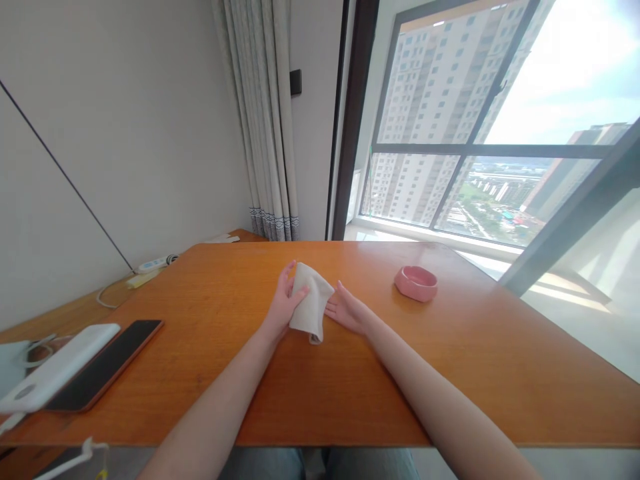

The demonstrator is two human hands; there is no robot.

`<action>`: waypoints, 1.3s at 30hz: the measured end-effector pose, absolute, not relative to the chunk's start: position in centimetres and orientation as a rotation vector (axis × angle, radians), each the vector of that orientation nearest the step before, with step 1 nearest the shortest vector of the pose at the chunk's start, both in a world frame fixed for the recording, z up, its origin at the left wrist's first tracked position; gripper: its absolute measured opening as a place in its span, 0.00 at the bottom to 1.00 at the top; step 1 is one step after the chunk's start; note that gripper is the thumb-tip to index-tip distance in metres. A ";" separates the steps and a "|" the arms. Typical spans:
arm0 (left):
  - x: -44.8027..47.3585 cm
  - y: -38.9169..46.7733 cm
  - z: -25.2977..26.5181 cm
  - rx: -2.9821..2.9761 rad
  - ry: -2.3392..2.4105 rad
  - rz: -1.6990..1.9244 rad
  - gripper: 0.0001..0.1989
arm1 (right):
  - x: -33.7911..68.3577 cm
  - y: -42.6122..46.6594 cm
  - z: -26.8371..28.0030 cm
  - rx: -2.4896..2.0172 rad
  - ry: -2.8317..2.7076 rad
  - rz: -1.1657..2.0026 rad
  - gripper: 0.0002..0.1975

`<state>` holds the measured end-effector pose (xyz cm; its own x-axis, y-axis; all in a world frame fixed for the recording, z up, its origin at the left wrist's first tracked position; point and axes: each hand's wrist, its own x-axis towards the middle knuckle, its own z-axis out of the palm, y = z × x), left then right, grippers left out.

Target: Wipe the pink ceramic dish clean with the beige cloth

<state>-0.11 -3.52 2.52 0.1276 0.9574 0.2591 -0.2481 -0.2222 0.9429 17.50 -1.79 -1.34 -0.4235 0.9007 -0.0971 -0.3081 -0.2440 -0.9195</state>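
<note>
Hazy daylight glare through window (470,143)

On my remote feed I see the person's two slim forearms, a left forearm (225,393) and a right forearm (440,400), both bare along the whole length in my view, tapering to narrow wrists and a bare, slender-fingered left hand (284,307) and right hand (349,313). Below the near edge of the orange-brown wooden table (330,407), I make out faded blue-grey denim trousers (373,464) covering two rounded thighs, their lower parts outside my view.
</note>
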 end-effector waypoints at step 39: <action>0.5 -1.7 -1.6 1.784 1.131 1.067 0.15 | 31.4 -4.9 2.1 -1.728 -1.845 0.136 0.30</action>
<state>0.52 -1.70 -1.62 0.2594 0.9333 0.2482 0.3022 -0.3226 0.8970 31.41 -4.89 2.06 0.0285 0.9360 0.3509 0.8742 0.1469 -0.4628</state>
